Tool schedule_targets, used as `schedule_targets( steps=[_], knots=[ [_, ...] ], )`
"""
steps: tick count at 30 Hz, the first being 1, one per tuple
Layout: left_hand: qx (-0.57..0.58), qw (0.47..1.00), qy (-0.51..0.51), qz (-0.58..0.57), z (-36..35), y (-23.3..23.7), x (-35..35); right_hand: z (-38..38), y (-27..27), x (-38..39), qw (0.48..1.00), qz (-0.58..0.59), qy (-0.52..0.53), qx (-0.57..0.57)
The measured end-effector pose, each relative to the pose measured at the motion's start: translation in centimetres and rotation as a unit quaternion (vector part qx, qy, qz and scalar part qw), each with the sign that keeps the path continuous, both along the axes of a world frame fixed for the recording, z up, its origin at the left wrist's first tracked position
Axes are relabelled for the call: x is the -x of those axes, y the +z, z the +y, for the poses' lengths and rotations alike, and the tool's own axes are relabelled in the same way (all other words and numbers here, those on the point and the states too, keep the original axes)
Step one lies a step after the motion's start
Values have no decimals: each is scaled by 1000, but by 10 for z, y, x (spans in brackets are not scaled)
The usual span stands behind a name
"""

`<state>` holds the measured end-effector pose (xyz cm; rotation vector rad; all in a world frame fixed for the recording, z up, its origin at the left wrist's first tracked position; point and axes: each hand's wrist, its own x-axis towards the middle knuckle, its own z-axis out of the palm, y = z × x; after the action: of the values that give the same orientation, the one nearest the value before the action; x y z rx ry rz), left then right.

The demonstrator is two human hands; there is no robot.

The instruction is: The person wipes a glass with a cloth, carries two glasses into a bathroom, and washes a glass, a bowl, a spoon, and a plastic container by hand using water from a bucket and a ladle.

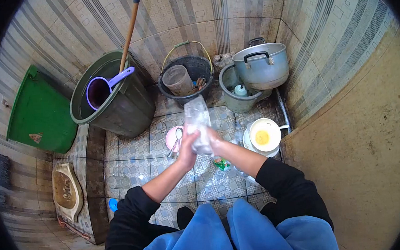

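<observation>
Over the tiled floor, both my hands hold up a clear container (197, 111), blurred by motion. My left hand (189, 150) is closed around its near left side, with the thumb laid across it. At its lower right is my right hand (215, 142), closed against it, its fingers partly hidden. Below and left of the container lies a pink plate (171, 135) with metal spoons (178, 135) on it. A green packet (221, 164) rests on the floor beneath my hands. To the right, a white handled pan (273, 141) with yellowish contents sits on a pale dish.
A large dark green bin (128, 107) holds a purple dipper (123, 76) and a wooden handle. Behind my hands stands a black bucket (177, 98). A metal pot (261, 71) sits on a grey-green bucket (238, 104). Clear glasses (118, 181) are at floor left.
</observation>
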<state>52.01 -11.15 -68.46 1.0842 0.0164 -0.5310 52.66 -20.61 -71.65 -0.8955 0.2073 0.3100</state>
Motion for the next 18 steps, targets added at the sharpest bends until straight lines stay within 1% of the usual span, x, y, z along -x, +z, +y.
schedule_targets(
  steps=[1, 2, 3, 4, 5, 6, 7, 8, 9, 10, 11, 12, 13, 14, 15, 16, 17, 18],
  knots=[
    [-47, 993, 10, -111, -4, 0, 5, -2, 12, -5, 992, 87, -66, -69],
    [-18, 996, -16, -86, -2, -7, 6, -9, 42, -7, 974, 120, -102, -165],
    [-17, 996, -15, -86, -3, -6, 6, -23, 55, -10, 974, 121, -101, -164],
    [-58, 991, -34, -113, -4, -6, 7, -41, 64, -13, 977, 86, -7, -192],
    [-99, 984, -51, -140, -6, -5, 8, -50, 67, -14, 970, 52, 88, -219],
    [-103, 976, -79, -174, -4, -4, 5, -48, 59, -15, 971, 52, 90, -216],
    [-102, 976, -78, -174, -1, -3, 4, -43, 44, -17, 992, 17, 57, -115],
    [-114, 969, -111, -187, 2, -2, 1, -38, 43, -14, 999, -19, 24, -13],
    [-128, 961, -142, -198, 6, -2, 0, -37, 43, -10, 999, -17, 25, -13],
    [-157, 953, -148, -214, 10, -6, -4, -36, 43, -7, 999, -25, 37, -24],
    [-157, 953, -147, -213, 12, -6, -8, -34, 46, -3, 998, -35, 50, -34],
    [-90, 980, -111, -137, 13, -5, -14, -31, 41, -1, 994, -66, 59, 67],
    [-22, 995, -75, -58, 13, -5, -18, -31, 41, 1, 994, -65, 59, 66],
    [-22, 992, -98, -72, 13, 1, -20, -31, 47, 5, 997, -12, 79, -1],
    [-23, 992, -98, -72, 14, 6, -17, -32, 53, 7, 992, 39, 98, -69],
    [-56, 986, -108, -113, 14, 12, -14, -37, 58, 9, 986, 44, 127, -98],
    [-89, 977, -116, -154, 14, 13, -11, -40, 60, 8, 986, 43, 129, -96],
    [-100, 961, -114, -232, 15, 0, -12, -42, 62, 8, 980, 74, 104, -154]
  ],
)
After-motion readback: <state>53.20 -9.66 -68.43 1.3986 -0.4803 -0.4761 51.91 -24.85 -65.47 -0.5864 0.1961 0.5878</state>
